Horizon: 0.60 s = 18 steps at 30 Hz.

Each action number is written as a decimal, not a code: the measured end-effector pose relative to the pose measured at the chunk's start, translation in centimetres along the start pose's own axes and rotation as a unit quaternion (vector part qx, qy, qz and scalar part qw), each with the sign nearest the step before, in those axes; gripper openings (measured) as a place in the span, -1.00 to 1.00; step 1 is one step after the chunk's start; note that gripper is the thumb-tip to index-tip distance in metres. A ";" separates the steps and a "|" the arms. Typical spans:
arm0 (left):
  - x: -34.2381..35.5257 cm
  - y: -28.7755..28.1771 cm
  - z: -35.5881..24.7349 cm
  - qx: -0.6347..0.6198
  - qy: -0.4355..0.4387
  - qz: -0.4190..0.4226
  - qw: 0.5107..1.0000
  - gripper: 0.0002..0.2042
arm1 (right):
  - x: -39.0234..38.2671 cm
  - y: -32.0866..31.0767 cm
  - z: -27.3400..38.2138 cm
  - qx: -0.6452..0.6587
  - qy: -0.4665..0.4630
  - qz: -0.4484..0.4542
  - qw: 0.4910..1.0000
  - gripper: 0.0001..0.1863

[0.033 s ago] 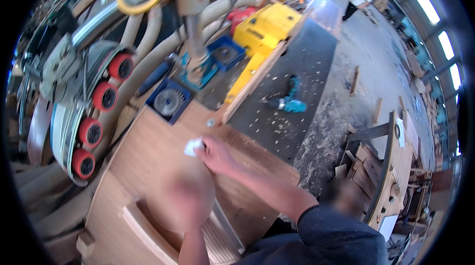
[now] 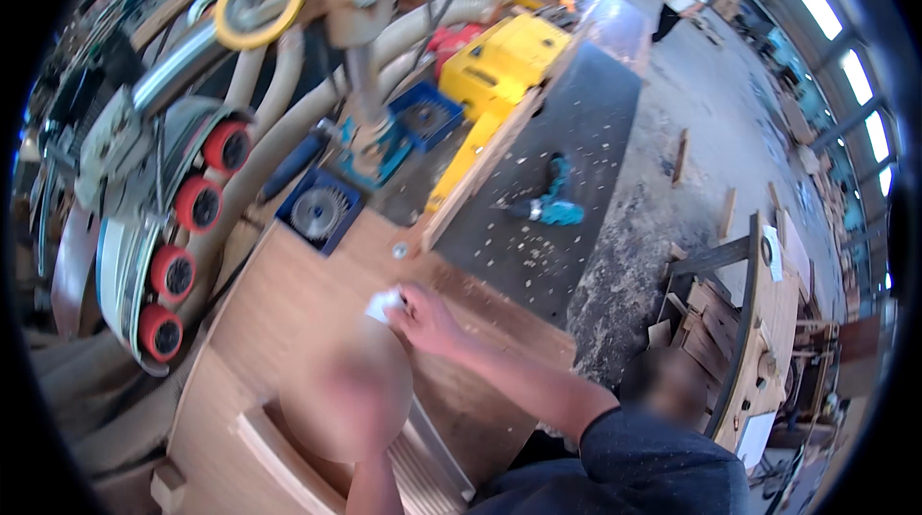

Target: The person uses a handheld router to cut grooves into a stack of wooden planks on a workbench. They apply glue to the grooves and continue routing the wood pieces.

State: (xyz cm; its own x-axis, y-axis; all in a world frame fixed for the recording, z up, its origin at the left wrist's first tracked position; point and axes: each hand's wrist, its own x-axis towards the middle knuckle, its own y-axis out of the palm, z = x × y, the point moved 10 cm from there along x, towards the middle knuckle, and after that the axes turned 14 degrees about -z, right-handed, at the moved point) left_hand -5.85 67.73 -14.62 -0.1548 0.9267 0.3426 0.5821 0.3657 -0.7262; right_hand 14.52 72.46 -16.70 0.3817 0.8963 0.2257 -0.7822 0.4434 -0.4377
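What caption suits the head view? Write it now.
Right hand holding a small white item at a wooden worktop, drill beyond.

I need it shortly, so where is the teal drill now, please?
In the head view, right of centre, the teal drill lies on the dark tabletop, right of the yellow bar.

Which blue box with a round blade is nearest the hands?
The lower-left square blue box, beside the pale wooden board; the other sits by yellow machinery.
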 end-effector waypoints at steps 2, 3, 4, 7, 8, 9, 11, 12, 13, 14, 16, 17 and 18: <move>-1.4 1.0 1.0 0.130 0.146 -0.051 0.979 -0.64 | -3.9 -4.3 -3.3 0.043 0.080 -0.017 0.996 -0.76; -2.5 1.9 2.2 0.241 0.258 -0.093 0.931 -0.64 | -5.8 -6.3 -5.0 0.089 0.159 -0.026 0.983 -0.76; -2.0 2.1 1.7 0.241 0.241 -0.088 0.936 -0.64 | -7.1 -9.3 -6.7 0.050 0.193 -0.031 0.980 -0.72; -0.3 1.0 0.3 0.011 -0.071 0.043 0.997 -0.65 | -12.4 -17.5 -13.2 0.054 0.257 -0.164 0.951 -0.70; -0.2 0.7 0.9 0.015 -0.065 0.031 0.997 -0.66 | -13.7 -19.6 -14.8 0.060 0.265 -0.205 0.940 -0.71; -0.1 0.7 1.4 0.019 -0.061 0.025 0.998 -0.65 | -15.0 -21.7 -15.8 0.022 0.280 -0.211 0.936 -0.73; -0.3 0.8 1.8 0.028 -0.049 0.025 0.998 -0.65 | -18.3 -25.1 -18.1 0.139 0.313 -0.290 0.894 -0.76; -0.4 0.9 1.7 0.025 -0.040 0.010 0.999 -0.64 | -20.1 -26.4 -19.3 0.196 0.327 -0.329 0.864 -0.76; -0.3 0.8 2.2 0.018 -0.047 0.006 0.999 -0.64 | -21.4 -26.9 -19.8 0.214 0.319 -0.342 0.858 -0.75; -0.5 1.2 1.9 0.005 -0.049 0.012 0.999 -0.63 | -23.4 -28.3 -20.1 0.226 0.311 -0.367 0.847 -0.74; -0.3 1.6 1.5 -0.011 -0.057 0.020 0.998 -0.62 | -27.3 -30.0 -21.3 0.231 0.327 -0.412 0.818 -0.72; -0.7 1.4 2.4 -0.005 -0.065 0.026 0.998 -0.62 | -29.1 -30.1 -21.7 0.178 0.333 -0.401 0.835 -0.72; -0.8 1.2 3.1 0.002 -0.074 0.031 0.997 -0.61 | -30.3 -30.5 -22.3 0.127 0.338 -0.385 0.850 -0.73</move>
State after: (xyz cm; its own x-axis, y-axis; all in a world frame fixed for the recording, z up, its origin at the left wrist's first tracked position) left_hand -7.52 67.68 -17.61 -0.2339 0.9504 0.2052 0.5918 0.3066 -0.7455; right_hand 37.78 31.96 -29.62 0.9565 0.1815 -0.2282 -0.2219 0.9609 -0.1659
